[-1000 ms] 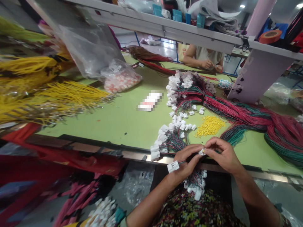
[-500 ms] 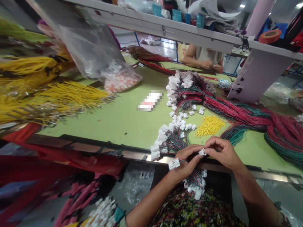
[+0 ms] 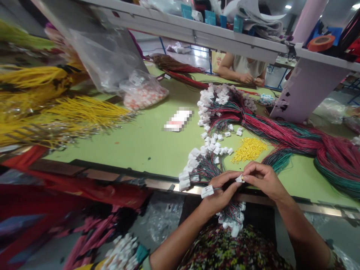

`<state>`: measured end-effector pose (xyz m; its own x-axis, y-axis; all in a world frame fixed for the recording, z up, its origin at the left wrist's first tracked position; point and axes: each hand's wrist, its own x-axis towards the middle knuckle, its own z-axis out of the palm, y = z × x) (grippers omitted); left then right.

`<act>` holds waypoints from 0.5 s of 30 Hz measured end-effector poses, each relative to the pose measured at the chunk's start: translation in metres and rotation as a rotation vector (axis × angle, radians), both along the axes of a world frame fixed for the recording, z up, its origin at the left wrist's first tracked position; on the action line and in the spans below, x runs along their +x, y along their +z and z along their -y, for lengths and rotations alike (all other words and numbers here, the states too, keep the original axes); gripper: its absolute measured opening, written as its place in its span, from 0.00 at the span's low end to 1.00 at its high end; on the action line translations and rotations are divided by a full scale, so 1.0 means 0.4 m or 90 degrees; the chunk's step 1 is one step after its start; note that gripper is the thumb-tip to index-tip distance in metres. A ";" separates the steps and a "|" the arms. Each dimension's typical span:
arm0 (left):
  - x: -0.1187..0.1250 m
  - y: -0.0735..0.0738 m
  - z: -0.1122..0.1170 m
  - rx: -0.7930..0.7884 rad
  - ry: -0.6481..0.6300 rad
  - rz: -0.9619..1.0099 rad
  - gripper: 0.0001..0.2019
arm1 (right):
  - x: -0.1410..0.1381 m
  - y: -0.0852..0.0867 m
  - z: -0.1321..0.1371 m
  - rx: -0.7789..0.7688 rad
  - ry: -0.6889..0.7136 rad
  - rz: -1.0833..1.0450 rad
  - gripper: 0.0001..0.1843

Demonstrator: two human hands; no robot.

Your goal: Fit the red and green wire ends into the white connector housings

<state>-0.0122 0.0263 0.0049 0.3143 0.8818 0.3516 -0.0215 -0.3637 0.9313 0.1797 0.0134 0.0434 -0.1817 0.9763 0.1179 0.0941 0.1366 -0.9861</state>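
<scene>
Between both hands [image 3: 221,193] [image 3: 263,180], a white connector [image 3: 239,179] lies crosswise, pointing right.

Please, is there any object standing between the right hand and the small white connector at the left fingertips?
Nothing visible blocks the way: the right hand is at the white connector, which the left hand pinches. A yellow speck shows there, too small to identify.

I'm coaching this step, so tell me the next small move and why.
Probably a gentle press by the right hand, easing the small yellow piece it seems to pinch into the white connector. The left hand grips that connector, the right hand meets its end, and a bit of yellow shows there.
</scene>
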 end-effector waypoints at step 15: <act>0.000 -0.005 -0.002 0.027 -0.028 -0.015 0.10 | 0.014 0.044 -0.011 0.022 0.064 0.183 0.04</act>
<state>-0.0124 0.0271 0.0030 0.3612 0.8511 0.3809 -0.0161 -0.4027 0.9152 0.1851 0.0178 0.0610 -0.3076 0.9480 0.0811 0.3526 0.1927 -0.9157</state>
